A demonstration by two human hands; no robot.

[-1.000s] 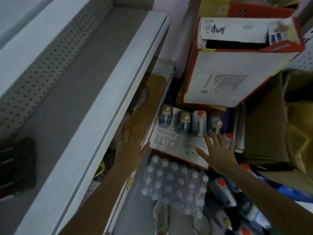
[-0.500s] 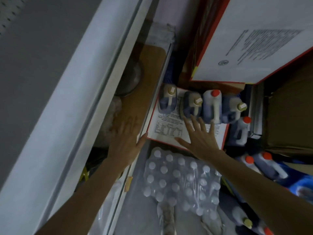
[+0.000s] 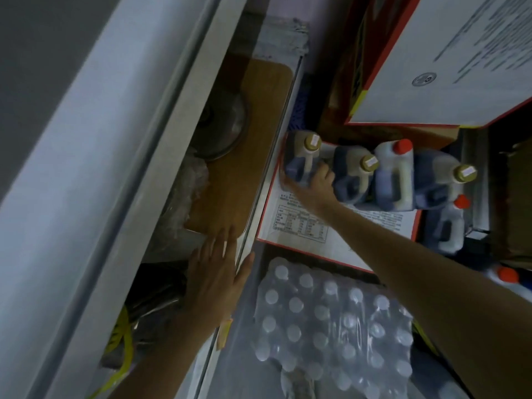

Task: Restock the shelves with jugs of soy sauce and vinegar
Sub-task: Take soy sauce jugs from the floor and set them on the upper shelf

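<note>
Here, right hand (image 3: 319, 184) fingers curl round the leftmost jug (image 3: 298, 156); left hand (image 3: 217, 272) fingers lie spread on the shelf lip (image 3: 273, 151).

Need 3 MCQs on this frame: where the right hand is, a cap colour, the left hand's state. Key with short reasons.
1. The right hand is at:
A) the bottled-water pack
B) the leftmost jug of the row
C) the red-capped jug
2. That jug's cap is:
A) gold
B) red
C) green
3. The left hand is:
A) gripping a jug
B) out of view
C) flat, fingers straight

Key:
1 B, its fingers curl at that jug's handle.
2 A, the cap shows gold with a pale sticker.
3 C, it lies flat at the lower shelf's edge, holding nothing.
</note>
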